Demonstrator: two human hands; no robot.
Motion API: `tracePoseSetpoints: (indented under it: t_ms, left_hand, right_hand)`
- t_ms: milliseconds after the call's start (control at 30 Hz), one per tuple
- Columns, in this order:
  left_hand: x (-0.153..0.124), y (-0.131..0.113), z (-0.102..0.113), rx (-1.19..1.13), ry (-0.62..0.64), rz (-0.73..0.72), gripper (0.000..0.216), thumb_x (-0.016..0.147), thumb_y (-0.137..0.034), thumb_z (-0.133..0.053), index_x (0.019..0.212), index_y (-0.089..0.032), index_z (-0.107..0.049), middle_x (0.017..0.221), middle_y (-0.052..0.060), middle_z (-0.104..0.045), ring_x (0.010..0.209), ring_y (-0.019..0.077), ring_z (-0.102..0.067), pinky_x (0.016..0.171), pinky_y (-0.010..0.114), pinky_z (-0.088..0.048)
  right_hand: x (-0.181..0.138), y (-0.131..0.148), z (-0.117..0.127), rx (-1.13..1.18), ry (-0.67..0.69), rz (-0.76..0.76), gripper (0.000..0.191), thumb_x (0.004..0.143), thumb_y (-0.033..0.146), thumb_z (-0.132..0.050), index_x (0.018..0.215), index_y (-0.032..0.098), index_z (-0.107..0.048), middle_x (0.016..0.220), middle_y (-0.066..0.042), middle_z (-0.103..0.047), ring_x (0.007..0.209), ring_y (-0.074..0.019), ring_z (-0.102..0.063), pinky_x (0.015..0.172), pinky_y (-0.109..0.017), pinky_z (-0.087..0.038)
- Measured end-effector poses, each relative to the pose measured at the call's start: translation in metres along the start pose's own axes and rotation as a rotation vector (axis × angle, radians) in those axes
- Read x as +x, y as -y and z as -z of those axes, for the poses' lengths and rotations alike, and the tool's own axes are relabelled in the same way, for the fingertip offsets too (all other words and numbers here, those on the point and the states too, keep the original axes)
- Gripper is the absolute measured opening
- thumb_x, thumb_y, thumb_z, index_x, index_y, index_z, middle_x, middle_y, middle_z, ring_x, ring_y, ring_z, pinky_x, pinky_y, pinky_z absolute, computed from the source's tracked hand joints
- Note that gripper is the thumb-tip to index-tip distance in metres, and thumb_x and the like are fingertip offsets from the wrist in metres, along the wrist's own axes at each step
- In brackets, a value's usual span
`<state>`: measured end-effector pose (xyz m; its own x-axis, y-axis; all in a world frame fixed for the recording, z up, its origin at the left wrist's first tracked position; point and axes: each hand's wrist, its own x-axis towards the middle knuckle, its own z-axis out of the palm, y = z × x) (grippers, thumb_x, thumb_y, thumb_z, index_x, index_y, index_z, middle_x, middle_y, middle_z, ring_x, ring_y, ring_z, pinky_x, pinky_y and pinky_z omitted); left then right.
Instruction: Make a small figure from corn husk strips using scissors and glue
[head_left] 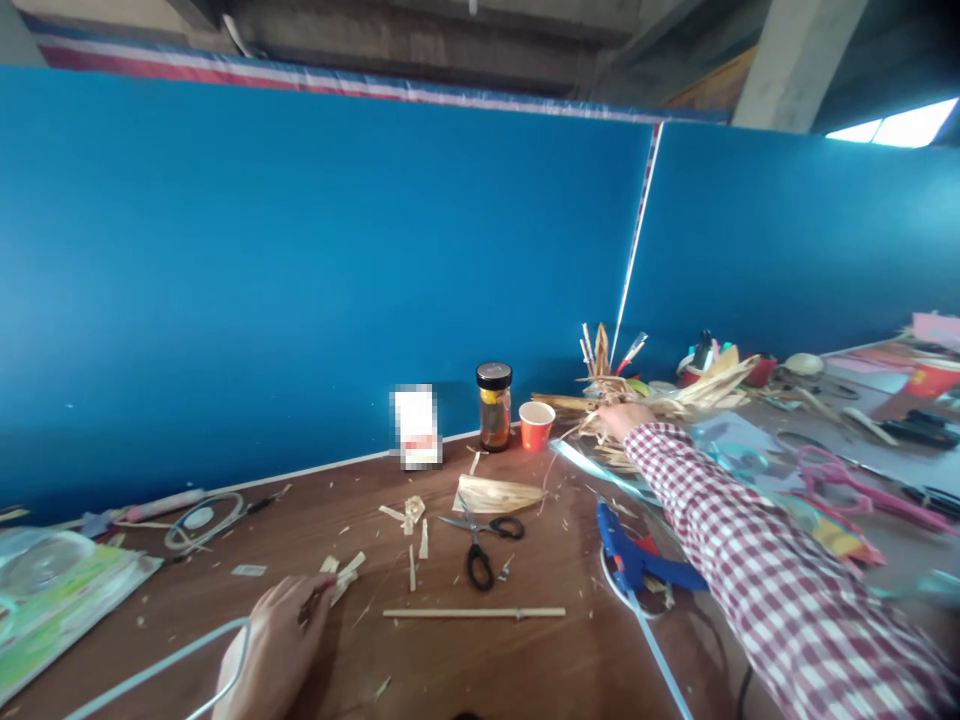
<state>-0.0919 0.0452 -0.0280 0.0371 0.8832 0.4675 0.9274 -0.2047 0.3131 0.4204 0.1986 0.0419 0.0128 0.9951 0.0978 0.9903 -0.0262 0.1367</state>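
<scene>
My left hand (276, 640) is at the lower left, just above the table, with its fingers closed around pale strips of dried husk (346, 578). Far to the right, my right hand (626, 418) reaches into a heap of dried corn husks (705, 392) by the blue partition. Its fingertips are hidden among the husks. Between the hands lie open black-handled scissors (480, 565), a broad piece of husk (499, 494) and a thin straight stick (474, 613). Small husk scraps (411, 515) are scattered near the scissors.
A blue glue gun (634, 555) lies under my right forearm, its cord running toward me. A lidded jar (494, 408), a red paper cup (537, 427) and a blurred white box (417, 427) stand along the partition (337, 250). Pink scissors (862, 485) are at right, a green packet (67, 600) at left.
</scene>
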Motion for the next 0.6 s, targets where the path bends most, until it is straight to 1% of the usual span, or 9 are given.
tracePoseSetpoints:
  t_ms: [67,133,267,367,433,500,600]
  left_hand:
    - [0.001,0.000,0.000,-0.005,0.006,0.000,0.028,0.076,-0.042,-0.046,0.077,-0.024,-0.067,0.080,0.005,-0.071,0.077,0.0218,-0.065,0.072,0.030,-0.049]
    - [0.001,-0.001,0.000,-0.004,0.026,0.001,0.028,0.077,-0.041,-0.046,0.079,-0.024,-0.067,0.082,0.004,-0.071,0.079,0.0216,-0.065,0.072,0.030,-0.049]
    - [0.001,-0.002,0.002,0.007,0.048,0.003,0.028,0.078,-0.041,-0.046,0.080,-0.024,-0.067,0.084,0.004,-0.071,0.080,0.0216,-0.065,0.072,0.030,-0.049]
    - [0.001,-0.003,0.003,0.007,0.059,0.000,0.028,0.078,-0.041,-0.046,0.080,-0.024,-0.067,0.083,0.003,-0.071,0.079,0.0211,-0.065,0.071,0.029,-0.049]
    - [0.001,-0.003,0.003,0.008,0.058,0.006,0.028,0.078,-0.041,-0.046,0.080,-0.024,-0.067,0.083,0.003,-0.072,0.079,0.0209,-0.065,0.070,0.028,-0.049]
    - [0.001,-0.004,0.003,0.009,0.055,0.015,0.028,0.077,-0.041,-0.046,0.080,-0.024,-0.067,0.084,0.003,-0.072,0.079,0.0208,-0.065,0.070,0.028,-0.049]
    - [0.002,-0.004,0.003,0.012,0.066,0.016,0.028,0.077,-0.040,-0.046,0.080,-0.023,-0.068,0.084,0.003,-0.072,0.079,0.0208,-0.065,0.070,0.028,-0.049]
  right_hand:
    - [-0.010,0.004,-0.001,0.007,0.011,0.024,0.029,0.085,0.017,-0.044,0.110,0.014,-0.059,0.089,-0.017,-0.067,0.083,-0.0269,-0.062,0.073,-0.035,-0.041]
    - [-0.022,0.007,-0.002,0.023,0.014,0.050,0.032,0.084,0.020,-0.047,0.114,0.015,-0.057,0.089,-0.015,-0.067,0.082,-0.0260,-0.062,0.071,-0.033,-0.040]
    - [-0.046,0.009,0.005,0.074,-0.001,0.088,0.046,0.085,0.022,-0.046,0.131,0.019,-0.043,0.095,-0.012,-0.067,0.081,-0.0227,-0.062,0.069,-0.029,-0.039]
    - [-0.058,0.006,0.015,0.120,-0.002,0.110,0.050,0.086,0.022,-0.043,0.135,0.020,-0.036,0.081,-0.007,-0.068,0.067,-0.0186,-0.060,0.061,-0.026,-0.037]
    - [-0.066,0.004,0.020,0.152,-0.006,0.136,0.048,0.085,0.020,-0.042,0.133,0.021,-0.037,0.074,-0.003,-0.066,0.061,-0.0156,-0.057,0.058,-0.025,-0.035]
    - [-0.074,0.003,0.023,0.182,-0.008,0.158,0.042,0.084,0.019,-0.043,0.126,0.020,-0.045,0.072,-0.002,-0.064,0.060,-0.0130,-0.055,0.058,-0.023,-0.033]
    - [-0.088,0.004,0.019,0.216,0.011,0.175,0.034,0.078,0.017,-0.054,0.112,0.018,-0.053,0.063,0.002,-0.060,0.054,-0.0102,-0.050,0.055,-0.022,-0.031]
